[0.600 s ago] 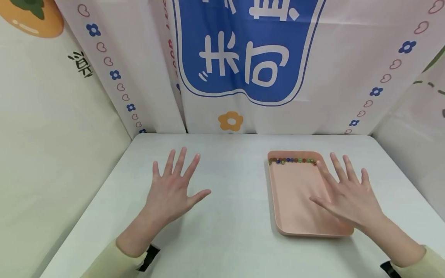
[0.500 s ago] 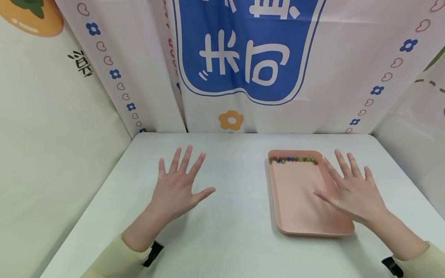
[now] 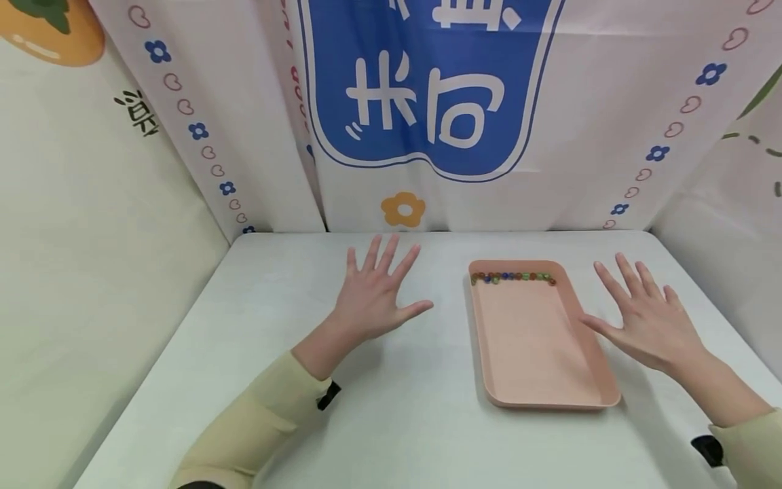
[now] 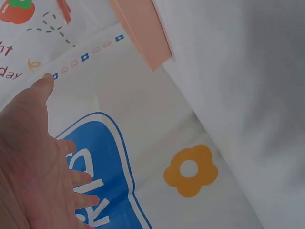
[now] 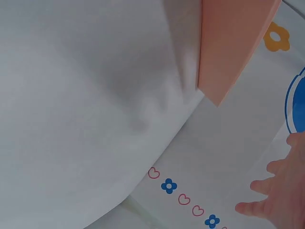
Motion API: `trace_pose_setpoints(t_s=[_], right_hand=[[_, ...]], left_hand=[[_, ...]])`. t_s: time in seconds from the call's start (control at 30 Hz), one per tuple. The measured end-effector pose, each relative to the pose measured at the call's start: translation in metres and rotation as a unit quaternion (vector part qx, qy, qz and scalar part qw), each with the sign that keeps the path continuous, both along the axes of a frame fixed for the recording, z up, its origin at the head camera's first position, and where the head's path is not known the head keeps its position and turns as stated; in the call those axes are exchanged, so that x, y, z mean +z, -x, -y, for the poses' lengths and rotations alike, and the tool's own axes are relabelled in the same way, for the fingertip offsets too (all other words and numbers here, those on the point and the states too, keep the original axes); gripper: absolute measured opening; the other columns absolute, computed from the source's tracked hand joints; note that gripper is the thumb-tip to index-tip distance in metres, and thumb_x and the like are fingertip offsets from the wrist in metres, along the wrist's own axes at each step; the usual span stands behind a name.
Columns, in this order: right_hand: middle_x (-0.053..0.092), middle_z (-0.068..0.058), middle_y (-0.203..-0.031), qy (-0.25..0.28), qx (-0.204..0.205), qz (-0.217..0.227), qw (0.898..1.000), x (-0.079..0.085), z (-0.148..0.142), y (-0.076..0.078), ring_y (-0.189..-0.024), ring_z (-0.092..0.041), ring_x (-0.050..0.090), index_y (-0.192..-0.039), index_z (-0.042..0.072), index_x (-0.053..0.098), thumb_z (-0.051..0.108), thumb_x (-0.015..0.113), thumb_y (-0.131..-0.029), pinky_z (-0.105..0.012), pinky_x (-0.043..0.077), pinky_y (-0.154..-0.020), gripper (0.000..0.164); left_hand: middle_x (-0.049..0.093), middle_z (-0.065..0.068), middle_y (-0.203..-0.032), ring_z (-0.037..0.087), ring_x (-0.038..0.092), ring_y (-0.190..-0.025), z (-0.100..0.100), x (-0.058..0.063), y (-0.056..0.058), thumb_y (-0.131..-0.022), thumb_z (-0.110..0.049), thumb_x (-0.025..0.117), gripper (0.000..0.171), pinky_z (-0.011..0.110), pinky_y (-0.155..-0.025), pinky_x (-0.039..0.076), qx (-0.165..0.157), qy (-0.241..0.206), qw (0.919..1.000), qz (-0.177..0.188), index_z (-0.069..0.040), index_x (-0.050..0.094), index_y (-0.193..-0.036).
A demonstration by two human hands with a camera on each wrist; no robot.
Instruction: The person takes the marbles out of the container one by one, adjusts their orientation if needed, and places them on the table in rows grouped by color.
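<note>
A pink rectangular tray [image 3: 531, 339] lies right of the middle of the table. Along its far inner edge runs a row of small coloured marbles [image 3: 518, 276], red, blue and green. My left hand [image 3: 374, 299] is held over the table left of the tray, fingers spread and holding nothing. Beyond the tray's right side my right hand [image 3: 654, 319] is spread too, its thumb tip overlapping the tray's right rim in the head view. Each wrist view shows the fingers of the left hand [image 4: 33, 157] and right hand [image 5: 281, 191] extended, with the tray's outer wall [image 5: 228, 47] nearby.
The white table [image 3: 421, 407] ends at the back against a hanging printed cloth [image 3: 263, 115] with a blue sign and an orange flower [image 3: 403, 209]. Cloth walls [image 3: 91, 272] close off both sides. Pale yellow sleeves with black straps cover the forearms.
My left hand has moved right and away from me, toward the tray. My right hand has shifted right, off the tray's surface. The tray and marbles stay put.
</note>
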State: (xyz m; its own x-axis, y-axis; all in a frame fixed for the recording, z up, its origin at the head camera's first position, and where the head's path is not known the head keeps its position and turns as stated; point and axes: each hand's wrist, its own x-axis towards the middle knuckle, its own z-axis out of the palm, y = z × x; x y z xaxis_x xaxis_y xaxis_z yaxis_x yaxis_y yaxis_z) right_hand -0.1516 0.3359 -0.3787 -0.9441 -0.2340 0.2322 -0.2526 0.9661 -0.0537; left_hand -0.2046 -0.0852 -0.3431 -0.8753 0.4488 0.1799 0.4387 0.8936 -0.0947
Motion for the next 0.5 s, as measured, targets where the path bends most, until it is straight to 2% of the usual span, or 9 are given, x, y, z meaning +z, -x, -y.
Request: trace_pose_setpoints(t_s=[0.17, 0.3, 0.5], right_hand=[[0.004, -0.019, -0.16, 0.014, 0.017, 0.013, 1.0, -0.009, -0.003, 0.001, -0.141, -0.049, 0.012, -0.157, 0.019, 0.005, 0.055, 0.056, -0.091, -0.072, 0.026, -0.091, 0.091], [0.008, -0.02, -0.159, 0.037, 0.035, 0.036, 0.998, -0.019, -0.004, -0.001, -0.137, -0.05, 0.022, -0.157, 0.019, 0.004, 0.05, 0.057, -0.093, -0.069, 0.036, -0.082, 0.089], [0.01, -0.022, -0.158, 0.088, 0.035, 0.13, 0.987, -0.027, -0.003, -0.001, -0.131, -0.055, 0.028, -0.157, 0.021, -0.002, 0.049, 0.05, -0.098, -0.073, 0.036, -0.079, 0.083]], left_hand=[[0.003, 0.01, -0.162, 0.037, -0.003, -0.146, -0.018, -0.001, 0.017, -0.083, -0.083, 0.032, 0.095, 0.069, -0.107, 0.006, -0.006, 0.008, 0.9999, 0.013, -0.031, 0.006, -0.157], [0.001, 0.009, -0.162, 0.036, -0.002, -0.146, -0.032, -0.005, 0.027, -0.083, -0.082, 0.032, 0.094, 0.068, -0.107, 0.005, -0.014, 0.013, 0.9995, 0.023, -0.031, 0.004, -0.157], [0.005, 0.009, -0.162, 0.033, 0.005, -0.146, -0.051, -0.013, 0.04, -0.085, -0.08, 0.03, 0.092, 0.066, -0.108, 0.01, -0.027, 0.027, 0.9989, 0.028, -0.03, 0.004, -0.157]])
